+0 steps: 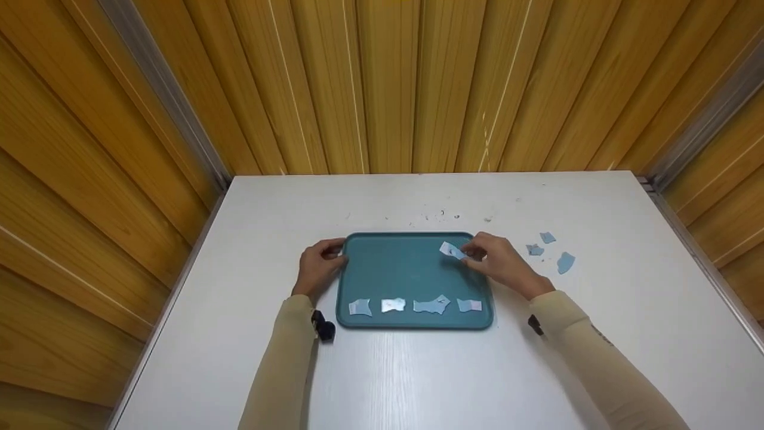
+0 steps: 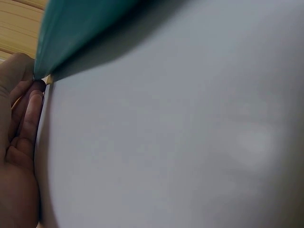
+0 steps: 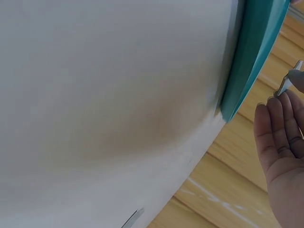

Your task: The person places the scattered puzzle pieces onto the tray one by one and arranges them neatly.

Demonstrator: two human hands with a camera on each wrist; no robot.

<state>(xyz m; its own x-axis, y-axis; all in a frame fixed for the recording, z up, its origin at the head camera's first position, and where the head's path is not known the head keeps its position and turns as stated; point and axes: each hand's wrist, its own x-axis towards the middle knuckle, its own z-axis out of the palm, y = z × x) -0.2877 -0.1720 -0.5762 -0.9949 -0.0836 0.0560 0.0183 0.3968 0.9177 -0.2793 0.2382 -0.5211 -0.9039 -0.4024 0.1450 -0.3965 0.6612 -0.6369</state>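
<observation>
My right hand (image 1: pixel 500 261) pinches a flat, jagged light-blue and white piece (image 1: pixel 452 250) between thumb and fingers, over the back right of a teal tray (image 1: pixel 394 269). Seen from the right wrist, the piece (image 3: pixel 286 84) is thin and edge-on. My left hand (image 1: pixel 317 267) holds the tray's left rim; in the left wrist view its thumb and fingers meet at the tray's edge. Along the tray's front lie several similar pieces in a row: one at the left (image 1: pixel 360 307), a glossy one (image 1: pixel 393 304), a longer one (image 1: pixel 431 304) and one with a pinkish patch (image 1: pixel 470 305).
Three more blue pieces lie on the white table (image 1: pixel 418 382) right of the tray: a small one (image 1: pixel 547 237), a jagged one (image 1: pixel 535 249) and a curved one (image 1: pixel 566 263). Tiny crumbs (image 1: pixel 442 212) are scattered behind the tray. Wood-look panels (image 1: pixel 388 89) wall the table's back and sides.
</observation>
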